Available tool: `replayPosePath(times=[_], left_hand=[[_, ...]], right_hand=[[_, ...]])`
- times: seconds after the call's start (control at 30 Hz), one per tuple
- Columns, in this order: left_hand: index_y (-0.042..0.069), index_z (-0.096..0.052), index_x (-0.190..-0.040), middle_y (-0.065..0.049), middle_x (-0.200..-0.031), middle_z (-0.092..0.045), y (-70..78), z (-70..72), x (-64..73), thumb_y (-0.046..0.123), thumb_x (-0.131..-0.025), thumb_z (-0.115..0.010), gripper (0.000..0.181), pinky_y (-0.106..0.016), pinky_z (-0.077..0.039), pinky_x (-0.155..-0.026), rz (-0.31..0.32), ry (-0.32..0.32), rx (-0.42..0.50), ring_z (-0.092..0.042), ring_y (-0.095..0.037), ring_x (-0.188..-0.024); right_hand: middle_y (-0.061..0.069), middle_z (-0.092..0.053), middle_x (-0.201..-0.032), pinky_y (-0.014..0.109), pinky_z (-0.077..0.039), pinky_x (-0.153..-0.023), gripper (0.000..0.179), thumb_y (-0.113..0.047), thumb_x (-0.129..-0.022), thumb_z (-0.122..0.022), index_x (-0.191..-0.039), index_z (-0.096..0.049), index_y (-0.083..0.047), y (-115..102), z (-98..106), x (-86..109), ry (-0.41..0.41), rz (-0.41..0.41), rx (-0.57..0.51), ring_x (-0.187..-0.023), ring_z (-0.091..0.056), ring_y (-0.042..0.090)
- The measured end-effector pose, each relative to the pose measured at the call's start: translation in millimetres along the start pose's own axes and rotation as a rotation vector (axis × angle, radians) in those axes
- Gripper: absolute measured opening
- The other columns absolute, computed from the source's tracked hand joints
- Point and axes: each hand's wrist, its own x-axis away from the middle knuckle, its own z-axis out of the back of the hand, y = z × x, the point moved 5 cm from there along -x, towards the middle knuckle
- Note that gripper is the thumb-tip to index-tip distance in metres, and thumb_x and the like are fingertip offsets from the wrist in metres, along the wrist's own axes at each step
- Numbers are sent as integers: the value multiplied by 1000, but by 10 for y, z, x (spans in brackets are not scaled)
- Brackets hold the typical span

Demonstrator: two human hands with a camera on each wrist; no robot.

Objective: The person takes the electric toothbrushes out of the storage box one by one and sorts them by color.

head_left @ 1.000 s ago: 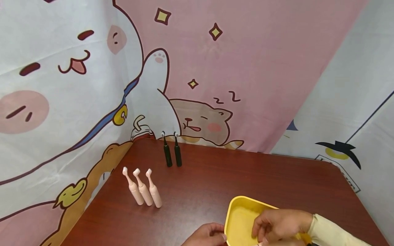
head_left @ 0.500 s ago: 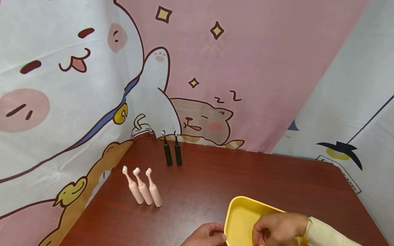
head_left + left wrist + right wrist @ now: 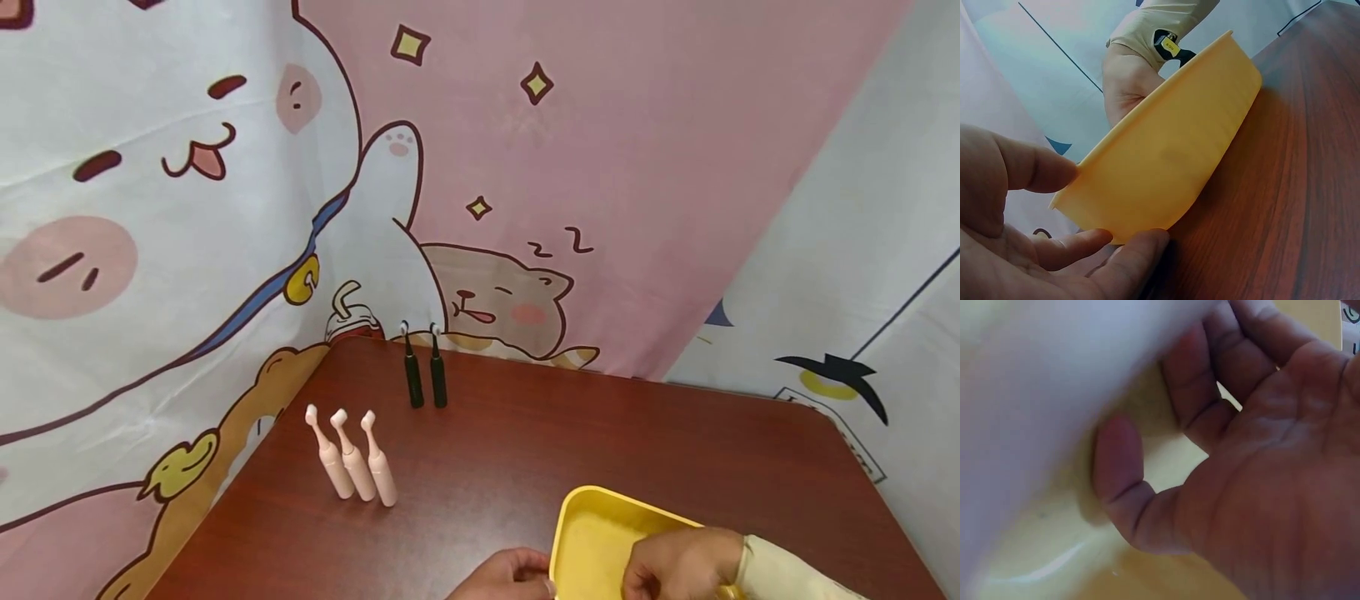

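A yellow plastic tray (image 3: 589,542) with rounded corners stands at the front of the table, cut off by the head view's lower edge. My left hand (image 3: 504,577) grips its left side; in the left wrist view the thumb (image 3: 1054,170) lies at the rim and fingertips (image 3: 1154,240) reach its lower edge. Inside the tray is my right hand (image 3: 678,565), fingers curled downward. Across the right wrist view runs a pale toothbrush handle (image 3: 1041,394), very blurred and close, between the thumb (image 3: 1119,456) and the fingers (image 3: 1191,381); its head is hidden.
Three pale pink toothbrushes (image 3: 357,472) lie side by side on the left of the brown table (image 3: 525,433). Farther back lie two black toothbrushes (image 3: 425,381). A cartoon-printed cloth (image 3: 637,167) hangs behind and along the left.
My right hand has sunk lower into the tray, and the pale piece beneath it has left the head view. The left hand keeps its place at the tray. The head view has shifted slightly.
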Motion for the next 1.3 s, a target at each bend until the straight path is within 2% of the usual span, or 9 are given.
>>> replayPosePath(times=[0.13, 0.3, 0.47, 0.53, 0.67, 0.8, 1.0, 1.17, 1.3], left_hand=[[0, -66, -115, -10, -96, -71, 10, -4, -2, 15, -92, -65, 28, -35, -58, -76, -1, 8, -6, -67, -18, -84], [-1, -65, -114, -9, -95, -71, 5, -29, 8, 16, -91, -66, 28, -34, -58, -76, -19, 2, 11, -67, -18, -84], [0, -65, -114, -8, -95, -71, -9, -40, 13, 18, -92, -66, 28, -33, -57, -76, -31, -2, 14, -66, -18, -84], [0, -66, -114, -8, -95, -71, -1, -36, 12, 18, -92, -66, 28, -33, -57, -76, -39, 1, 5, -66, -18, -84], [0, -66, -114, -9, -97, -71, 17, -29, 8, 17, -93, -65, 27, -32, -57, -77, -51, 6, -9, -66, -18, -84], [1, -66, -114, -8, -97, -72, 23, -24, 7, 17, -92, -67, 27, -33, -57, -77, -39, 18, -17, -66, -18, -84], [2, -65, -114, -8, -96, -71, 1, -30, 3, 17, -90, -68, 28, -33, -57, -76, -26, 24, -9, -66, -18, -84], [3, -66, -113, -7, -94, -71, -3, -33, -2, 19, -90, -69, 28, -35, -58, -76, -8, 32, -28, -66, -19, -84], [2, -66, -114, -7, -95, -71, 16, -17, 7, 17, -92, -66, 27, -35, -58, -77, -27, 24, -35, -67, -19, -85]], right_hand=[[-12, -47, -63, 9, -29, -48, 9, -3, -86, -66, -78, -63, 2, -9, 6, -5, -40, -30, 41, -53, -38, -10], [-13, -43, -64, 10, -27, -50, 9, 0, -89, -61, -81, -60, 4, 1, 15, 4, -139, -131, 23, -53, -35, -8], [-11, -39, -64, 9, -27, -50, 13, -4, -94, -58, -84, -56, 3, -13, 11, -6, -211, -152, 82, -54, -34, -9], [-12, -40, -64, 9, -27, -47, 12, -5, -94, -57, -85, -56, 3, -18, 17, 1, -204, -158, 59, -52, -34, -9], [-14, -45, -64, 9, -29, -42, 14, -8, -95, -60, -89, -57, 5, -13, 28, 31, -202, -182, -55, -47, -36, -7], [-14, -47, -66, 10, -30, -42, 17, -11, -94, -62, -93, -59, 5, -7, 41, 48, -210, -188, -97, -48, -38, -7], [-14, -52, -66, 12, -33, -42, 19, -18, -91, -67, -95, -63, 0, 14, 78, 56, -165, -227, -118, -50, -40, -5], [-12, -52, -70, 10, -38, -47, 13, -14, -91, -66, -99, -67, -3, -46, 138, 85, -143, -166, -135, -53, -43, -6], [-10, -59, -80, 10, -42, -52, 18, -18, -97, -63, -110, -70, -8, -182, 228, 125, -136, -100, -182, -60, -48, -5]])
